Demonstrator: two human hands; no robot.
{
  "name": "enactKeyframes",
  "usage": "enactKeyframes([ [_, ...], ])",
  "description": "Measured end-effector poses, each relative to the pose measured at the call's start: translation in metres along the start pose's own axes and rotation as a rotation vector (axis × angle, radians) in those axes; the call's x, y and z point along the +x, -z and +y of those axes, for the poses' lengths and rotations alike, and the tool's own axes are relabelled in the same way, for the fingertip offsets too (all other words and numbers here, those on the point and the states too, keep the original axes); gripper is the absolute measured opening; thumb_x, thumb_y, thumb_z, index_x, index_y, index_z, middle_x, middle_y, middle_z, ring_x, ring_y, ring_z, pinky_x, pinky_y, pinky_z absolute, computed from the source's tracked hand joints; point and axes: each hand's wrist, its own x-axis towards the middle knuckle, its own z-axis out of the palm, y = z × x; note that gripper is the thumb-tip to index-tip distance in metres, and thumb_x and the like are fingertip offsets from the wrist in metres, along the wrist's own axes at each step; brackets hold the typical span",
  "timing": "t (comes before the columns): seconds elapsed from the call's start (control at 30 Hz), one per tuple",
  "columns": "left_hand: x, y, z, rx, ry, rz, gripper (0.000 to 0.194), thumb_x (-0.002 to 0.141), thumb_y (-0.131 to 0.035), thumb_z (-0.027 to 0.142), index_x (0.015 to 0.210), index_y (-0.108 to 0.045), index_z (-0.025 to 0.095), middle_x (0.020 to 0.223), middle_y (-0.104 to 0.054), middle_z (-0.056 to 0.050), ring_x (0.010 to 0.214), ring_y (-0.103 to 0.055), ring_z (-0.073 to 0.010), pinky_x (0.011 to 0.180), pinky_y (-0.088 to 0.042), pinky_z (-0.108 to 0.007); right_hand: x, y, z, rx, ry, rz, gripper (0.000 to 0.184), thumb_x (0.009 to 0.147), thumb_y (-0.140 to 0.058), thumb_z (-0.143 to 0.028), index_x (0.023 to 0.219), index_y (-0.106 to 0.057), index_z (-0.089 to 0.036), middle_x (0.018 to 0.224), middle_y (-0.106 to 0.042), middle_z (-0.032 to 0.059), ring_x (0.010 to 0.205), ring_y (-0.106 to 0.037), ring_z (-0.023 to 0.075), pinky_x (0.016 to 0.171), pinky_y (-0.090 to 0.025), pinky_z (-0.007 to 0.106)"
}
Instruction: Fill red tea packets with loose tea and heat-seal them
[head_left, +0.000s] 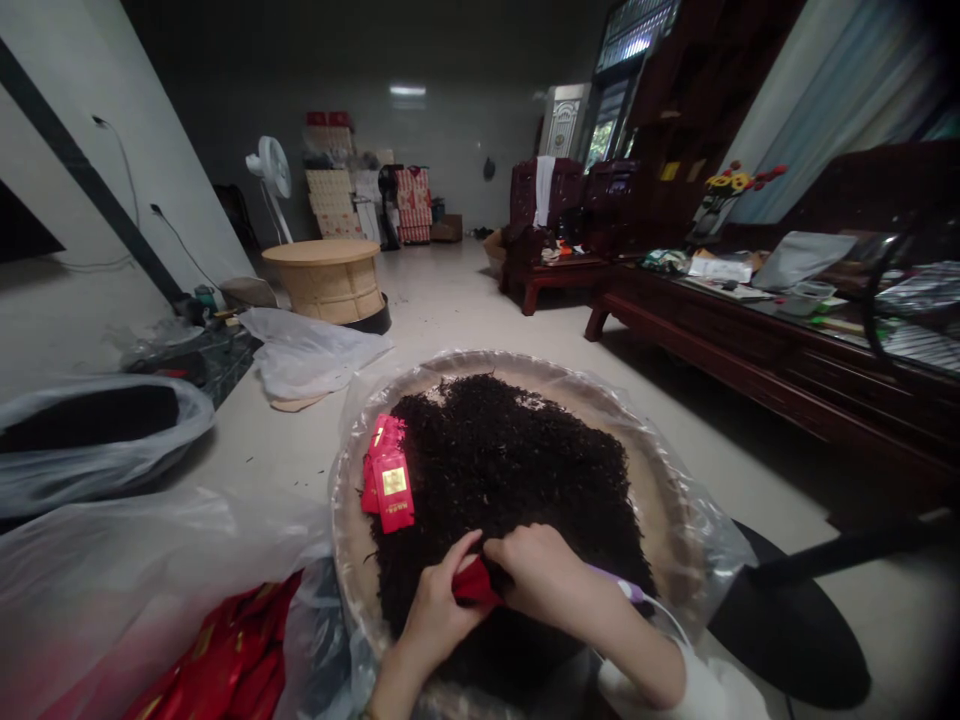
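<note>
Low over a wide round tray (667, 470), my left hand (436, 608) grips a small red packet (474, 584). My right hand (541, 568) is closed at the packet's mouth, fingertips bent down; what they pinch is hidden. Under both hands spreads a heap of dark, dry leaves that look like tea (510, 450). Several flat red packets with gold labels (394, 480) lie on the heap's left side. A purple and white tool with a white cord (626, 588) shows partly behind my right forearm.
Clear plastic lines the tray's rim. At left are a plastic bag of shiny red packets (232, 650) and a plastic-lined container of dark contents (90, 418). A black round stand base (795, 620) sits at right, near a long wooden table (750, 360). A round wooden drum (330, 280) stands ahead.
</note>
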Motion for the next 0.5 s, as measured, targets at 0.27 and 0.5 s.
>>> enactKeyframes([
  [0.27, 0.0, -0.001, 0.0, 0.04, -0.056, 0.113, 0.06, 0.062, -0.068, 0.015, 0.121, -0.059, 0.024, 0.089, -0.075, 0.0, 0.077, -0.07, -0.0174, 0.075, -0.056, -0.026, -0.006, 0.011, 0.012, 0.196, 0.002, 0.098, 0.018, 0.073, -0.061, -0.011, 0.08, -0.071, -0.023, 0.067, -0.072, 0.0004, 0.059, -0.065, 0.0161, 0.052, -0.037, 0.021],
  [0.5, -0.002, 0.0, -0.007, 0.084, 0.027, 0.227, 0.057, 0.062, -0.071, 0.024, 0.118, -0.063, 0.022, 0.075, -0.073, 0.001, 0.066, -0.066, -0.0177, 0.069, -0.056, -0.029, -0.013, 0.019, 0.037, 0.531, -0.033, 0.491, 0.023, 0.084, -0.055, -0.02, 0.104, -0.066, -0.021, 0.084, -0.069, 0.0029, 0.061, -0.06, 0.013, 0.056, -0.045, 0.022],
])
